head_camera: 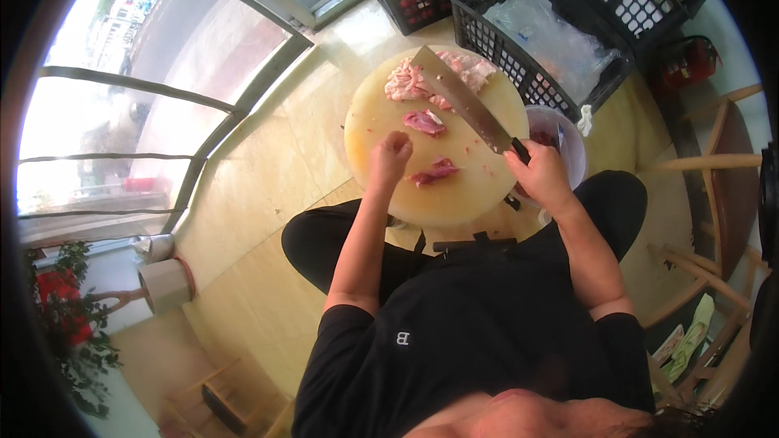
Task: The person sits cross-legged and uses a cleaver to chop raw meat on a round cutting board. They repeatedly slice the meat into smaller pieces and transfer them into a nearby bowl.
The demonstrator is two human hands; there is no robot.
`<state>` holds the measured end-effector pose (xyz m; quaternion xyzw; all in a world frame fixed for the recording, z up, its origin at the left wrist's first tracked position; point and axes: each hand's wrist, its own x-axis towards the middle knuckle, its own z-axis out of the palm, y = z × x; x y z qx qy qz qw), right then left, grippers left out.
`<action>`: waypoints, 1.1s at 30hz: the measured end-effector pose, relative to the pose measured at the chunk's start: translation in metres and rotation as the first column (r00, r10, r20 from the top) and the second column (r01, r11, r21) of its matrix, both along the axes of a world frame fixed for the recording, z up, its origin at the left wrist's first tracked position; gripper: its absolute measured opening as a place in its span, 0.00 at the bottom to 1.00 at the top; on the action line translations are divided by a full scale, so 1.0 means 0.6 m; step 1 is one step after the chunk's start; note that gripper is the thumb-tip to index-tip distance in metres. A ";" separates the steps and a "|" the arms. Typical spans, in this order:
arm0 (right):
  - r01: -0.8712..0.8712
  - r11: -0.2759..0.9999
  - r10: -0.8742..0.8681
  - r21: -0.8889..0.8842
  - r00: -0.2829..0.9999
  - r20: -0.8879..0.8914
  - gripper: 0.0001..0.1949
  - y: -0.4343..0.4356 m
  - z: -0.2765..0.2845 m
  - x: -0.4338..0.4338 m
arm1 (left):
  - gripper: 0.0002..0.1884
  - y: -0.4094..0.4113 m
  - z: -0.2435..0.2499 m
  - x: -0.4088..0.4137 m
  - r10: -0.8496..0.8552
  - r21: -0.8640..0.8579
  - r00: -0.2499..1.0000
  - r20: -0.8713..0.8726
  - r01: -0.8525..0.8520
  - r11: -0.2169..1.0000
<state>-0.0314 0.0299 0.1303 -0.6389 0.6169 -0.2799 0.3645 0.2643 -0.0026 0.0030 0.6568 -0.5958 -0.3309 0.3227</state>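
My right hand [540, 171] grips the black handle of a cleaver [462, 99], whose wide blade slants up and left over a round, pale yellow chopping board [481, 194]. Fatty pale meat [405, 80] is heaped at the board's far side, partly under the blade. A piece of red meat [424, 123] lies in the middle, and another red piece [435, 173] is nearer my body. My left hand [392, 155] is curled above the board's left part, left of both pieces; whether it holds anything is hidden by the fingers.
A clear plastic tub [572, 140] with dark red contents stands partly under the board's right edge. Beyond are a black crate [487, 33] with plastic bags and a black crate [401, 9] of red produce. A wooden chair [709, 162] is at the right, a potted plant [167, 286] at the left.
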 end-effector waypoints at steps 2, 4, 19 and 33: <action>0.029 1.000 -0.029 -0.003 1.000 0.011 0.12 0.001 -0.011 -0.010 | 0.10 0.014 0.038 -0.046 -0.075 0.054 0.997 -0.007 0.075 0.996; 0.035 0.999 -0.035 -0.002 0.999 0.017 0.12 0.002 -0.015 -0.011 | 0.12 0.033 0.015 -0.060 -0.253 0.015 0.959 0.129 0.253 0.967; 0.049 0.997 -0.045 -0.060 0.997 0.063 0.12 0.024 -0.015 -0.036 | 0.13 0.028 0.005 -0.111 -0.315 -0.162 0.949 0.016 0.313 0.936; 0.023 0.994 -0.021 -0.110 1.000 0.016 0.11 0.042 -0.026 -0.039 | 0.11 0.001 0.047 -0.080 -0.356 0.521 0.891 0.281 0.170 0.837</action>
